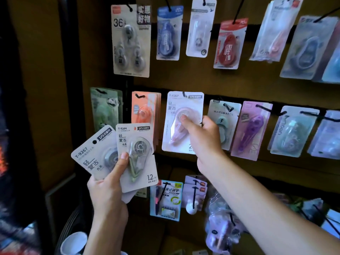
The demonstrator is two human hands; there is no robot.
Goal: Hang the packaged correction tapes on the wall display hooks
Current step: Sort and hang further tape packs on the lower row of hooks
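The right hand (202, 137) pinches a pink correction tape pack (181, 124) at a middle-row hook (184, 94) on the wall display (184, 81) — seemingly threaded. The left hand (108, 183) grips spare packs (136, 155) — likely next: release, take another.

place: we're pretty sure it's a stationery shop | why: brown slatted wall panel (184, 81) with rows of black metal display hooks (229, 107) | stock: carded blister packs of correction tape (165, 33) hanging everywhere, plus a boxed pen set (166, 199) lower down

A fountain-pen pack (166, 199) hangs low; a white cup (74, 242) stands below-left
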